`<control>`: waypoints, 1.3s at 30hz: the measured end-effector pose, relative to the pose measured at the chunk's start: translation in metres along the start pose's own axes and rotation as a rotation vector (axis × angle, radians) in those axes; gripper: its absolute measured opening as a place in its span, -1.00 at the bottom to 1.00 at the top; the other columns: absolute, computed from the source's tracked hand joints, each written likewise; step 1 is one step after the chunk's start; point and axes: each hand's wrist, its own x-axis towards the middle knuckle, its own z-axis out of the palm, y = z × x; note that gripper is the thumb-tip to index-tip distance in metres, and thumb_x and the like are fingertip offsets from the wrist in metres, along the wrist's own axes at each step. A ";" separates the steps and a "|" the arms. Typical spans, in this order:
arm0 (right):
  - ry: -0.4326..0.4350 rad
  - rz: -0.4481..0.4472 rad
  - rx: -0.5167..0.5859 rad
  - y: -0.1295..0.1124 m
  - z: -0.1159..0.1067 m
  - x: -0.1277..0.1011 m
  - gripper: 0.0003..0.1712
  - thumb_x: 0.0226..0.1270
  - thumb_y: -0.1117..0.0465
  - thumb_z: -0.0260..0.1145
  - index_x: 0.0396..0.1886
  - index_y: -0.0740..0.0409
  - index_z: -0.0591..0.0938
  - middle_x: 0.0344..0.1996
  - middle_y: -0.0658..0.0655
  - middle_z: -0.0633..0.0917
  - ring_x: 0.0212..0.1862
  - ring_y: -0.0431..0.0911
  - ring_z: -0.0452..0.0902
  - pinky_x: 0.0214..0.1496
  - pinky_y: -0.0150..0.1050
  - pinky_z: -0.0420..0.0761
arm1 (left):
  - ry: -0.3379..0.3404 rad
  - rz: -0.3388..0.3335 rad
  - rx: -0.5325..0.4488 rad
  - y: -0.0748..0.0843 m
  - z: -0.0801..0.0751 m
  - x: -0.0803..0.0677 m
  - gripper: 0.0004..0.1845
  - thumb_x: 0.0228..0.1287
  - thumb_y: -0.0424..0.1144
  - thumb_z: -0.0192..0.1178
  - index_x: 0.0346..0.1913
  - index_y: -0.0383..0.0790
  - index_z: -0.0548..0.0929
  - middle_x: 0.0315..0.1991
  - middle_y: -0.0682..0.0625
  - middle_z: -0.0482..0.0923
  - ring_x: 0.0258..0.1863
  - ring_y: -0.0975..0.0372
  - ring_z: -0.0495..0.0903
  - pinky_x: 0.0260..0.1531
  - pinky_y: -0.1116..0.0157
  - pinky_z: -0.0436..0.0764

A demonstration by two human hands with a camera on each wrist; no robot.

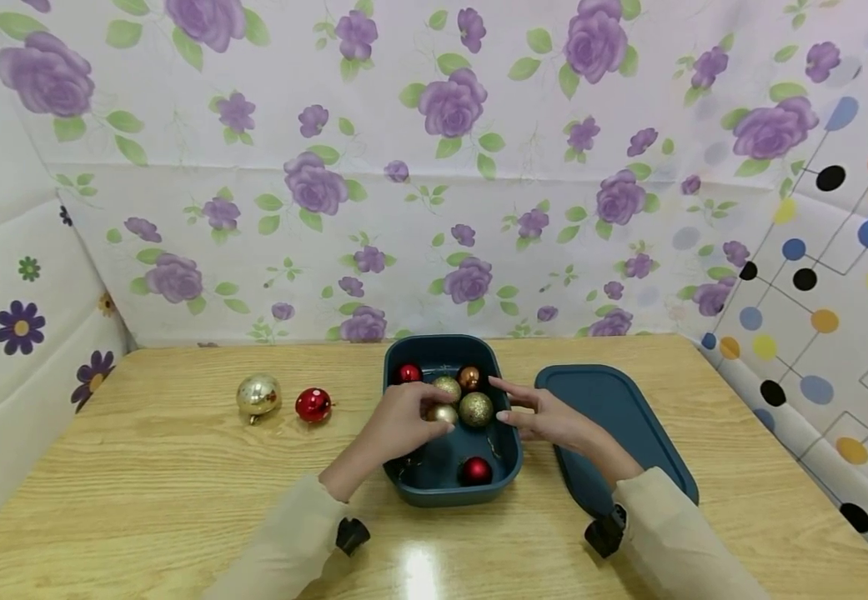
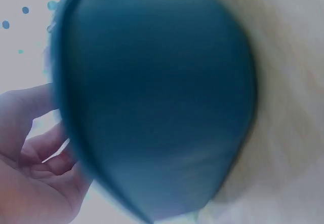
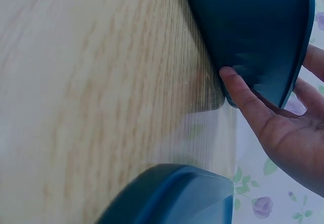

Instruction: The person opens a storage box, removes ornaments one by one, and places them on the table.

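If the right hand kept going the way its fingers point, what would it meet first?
Probably the glittery gold ball in the blue box: the right hand reaches left over the rim, fingertips just short of it. Depth is uncertain.

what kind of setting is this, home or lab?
Likely a staged recording booth: patterned sheets curtain off a wooden table, where a blue bin of ornaments, its lid and wrist-worn cameras sit.
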 end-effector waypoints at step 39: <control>0.003 -0.003 -0.010 -0.001 0.000 0.001 -0.23 0.28 0.01 0.19 0.42 -0.11 0.09 0.36 0.40 0.00 0.38 0.20 -0.08 -0.13 -0.09 0.51 | 0.240 -0.349 0.075 -0.097 -0.115 -0.118 -0.58 0.06 -0.27 0.32 -0.04 -0.46 0.58 -0.08 -0.36 0.54 -0.14 -0.11 0.58 -0.32 0.29 0.62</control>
